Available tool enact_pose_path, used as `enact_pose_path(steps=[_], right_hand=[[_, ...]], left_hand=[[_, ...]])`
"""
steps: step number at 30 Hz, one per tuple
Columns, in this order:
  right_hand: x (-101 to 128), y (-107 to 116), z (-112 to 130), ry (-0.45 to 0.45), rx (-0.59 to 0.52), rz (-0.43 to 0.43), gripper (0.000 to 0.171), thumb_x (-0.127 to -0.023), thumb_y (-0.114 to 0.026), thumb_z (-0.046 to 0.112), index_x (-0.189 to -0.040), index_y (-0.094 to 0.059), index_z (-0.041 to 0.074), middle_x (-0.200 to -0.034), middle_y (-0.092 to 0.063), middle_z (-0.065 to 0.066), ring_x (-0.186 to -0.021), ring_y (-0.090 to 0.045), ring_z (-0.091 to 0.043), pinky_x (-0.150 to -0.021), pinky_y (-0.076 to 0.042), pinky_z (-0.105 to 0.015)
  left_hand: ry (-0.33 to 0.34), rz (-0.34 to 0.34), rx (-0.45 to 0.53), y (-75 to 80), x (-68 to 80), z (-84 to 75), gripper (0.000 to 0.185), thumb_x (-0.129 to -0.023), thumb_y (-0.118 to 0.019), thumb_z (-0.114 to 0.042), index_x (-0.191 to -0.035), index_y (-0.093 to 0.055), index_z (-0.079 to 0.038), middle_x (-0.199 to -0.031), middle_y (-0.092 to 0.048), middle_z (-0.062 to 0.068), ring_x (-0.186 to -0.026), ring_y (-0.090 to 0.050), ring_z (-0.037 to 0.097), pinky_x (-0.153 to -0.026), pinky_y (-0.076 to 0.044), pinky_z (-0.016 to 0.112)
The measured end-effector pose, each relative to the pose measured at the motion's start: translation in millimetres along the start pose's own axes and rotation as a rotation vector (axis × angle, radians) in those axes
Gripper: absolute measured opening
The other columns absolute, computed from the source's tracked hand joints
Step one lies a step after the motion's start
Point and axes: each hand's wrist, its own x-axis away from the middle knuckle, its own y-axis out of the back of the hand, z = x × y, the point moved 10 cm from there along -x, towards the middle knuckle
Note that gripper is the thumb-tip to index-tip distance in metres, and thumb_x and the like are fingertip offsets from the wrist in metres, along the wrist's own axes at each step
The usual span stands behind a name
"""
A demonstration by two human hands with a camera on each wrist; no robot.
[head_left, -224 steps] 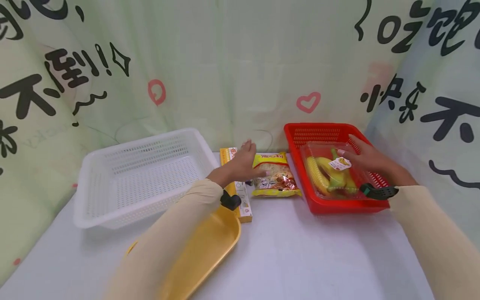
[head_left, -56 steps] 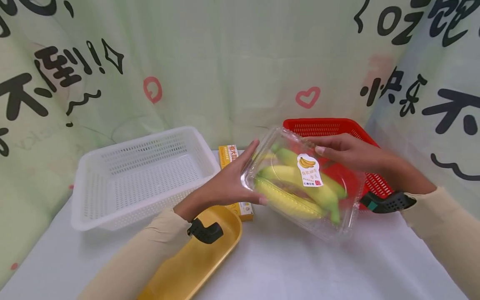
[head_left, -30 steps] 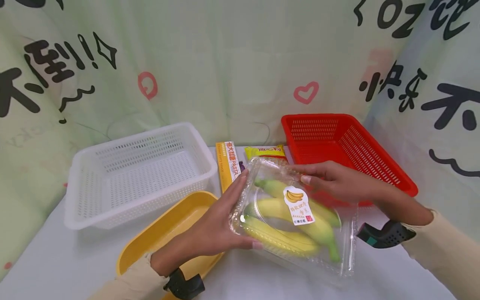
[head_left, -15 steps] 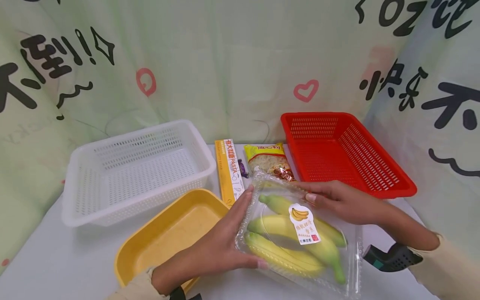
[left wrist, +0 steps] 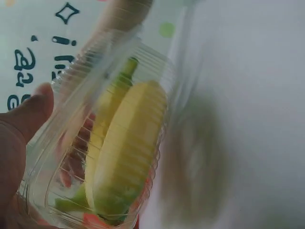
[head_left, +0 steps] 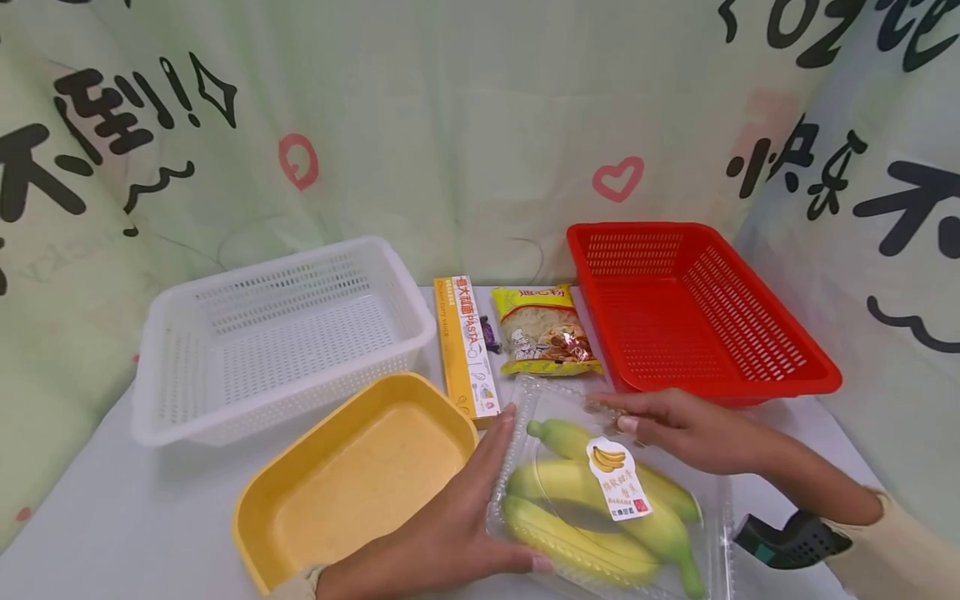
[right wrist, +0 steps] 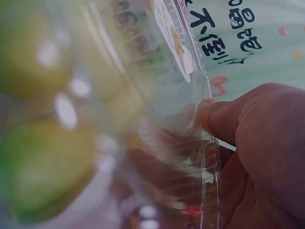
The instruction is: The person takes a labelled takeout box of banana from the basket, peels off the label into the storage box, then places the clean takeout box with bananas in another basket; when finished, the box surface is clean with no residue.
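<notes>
A clear plastic box of bananas [head_left: 600, 508] with a white banana label sits low at the table's near edge, right of the yellow tray [head_left: 300, 475]. My left hand [head_left: 480, 508] grips its left side; the left wrist view shows the thumb [left wrist: 28, 114] on the lid and fingers under the box [left wrist: 124, 143]. My right hand [head_left: 663, 421] holds the far edge, thumb [right wrist: 224, 119] on the rim and fingers beneath the box [right wrist: 119, 109]. The red basket [head_left: 750, 333] behind it is empty.
A white basket [head_left: 187, 308] stands at the back left. A yellow pasta box [head_left: 467, 346], a small purple item [head_left: 490, 333] and a yellow noodle packet [head_left: 543, 329] lie between the baskets. Printed curtains close in the table's back and sides.
Both hands lifted the banana box out of the red basket and brought it left and toward me, down to the near table beside the yellow tray. The red basket is now empty.
</notes>
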Motion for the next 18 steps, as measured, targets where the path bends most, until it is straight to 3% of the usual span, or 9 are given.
enact_pose_path(steps=[5,10,14,18], right_hand=[[-1,-3,-4,0.011,-0.011,0.024,0.047,-0.1,-0.055,0.016,-0.145,-0.046,0.007,-0.144,-0.047,-0.017,-0.115,-0.056,-0.025,-0.084,-0.055,-0.03],[-2,-7,-8,0.016,-0.021,0.05,0.045,-0.1,-0.055,0.016,-0.145,-0.048,0.012,-0.141,-0.051,-0.013,-0.113,-0.056,-0.019,-0.086,-0.054,-0.029],[-3,-8,-11,0.017,0.023,0.037,0.044,-0.099,-0.056,0.018,-0.143,-0.051,0.014,-0.139,-0.054,-0.01,-0.116,-0.055,-0.02,-0.087,-0.053,-0.029],[-6,-9,-14,0.018,0.055,0.026,0.043,-0.099,-0.057,0.02,-0.142,-0.053,0.014,-0.139,-0.054,-0.008,-0.123,-0.05,-0.029,-0.088,-0.053,-0.031]], left_hand=[[0.025,-0.005,-0.01,-2.9,1.2,0.6,0.125,-0.074,-0.086,-0.034,-0.157,0.006,-0.021,-0.162,0.005,-0.007,-0.146,-0.001,0.012,-0.116,-0.014,0.043],[0.059,-0.015,-0.081,-6.9,8.1,4.2,0.122,-0.075,-0.081,-0.049,-0.157,0.006,-0.022,-0.162,0.004,-0.005,-0.146,-0.005,0.015,-0.116,-0.015,0.044],[0.082,-0.02,0.011,-16.6,11.4,9.2,0.121,-0.077,-0.079,-0.05,-0.156,0.008,-0.023,-0.162,0.006,-0.001,-0.146,-0.004,0.019,-0.116,-0.014,0.04],[0.084,-0.044,0.133,-25.1,11.5,15.7,0.122,-0.077,-0.083,-0.038,-0.156,0.008,-0.018,-0.162,0.008,0.003,-0.146,0.0,0.024,-0.116,-0.01,0.04]])
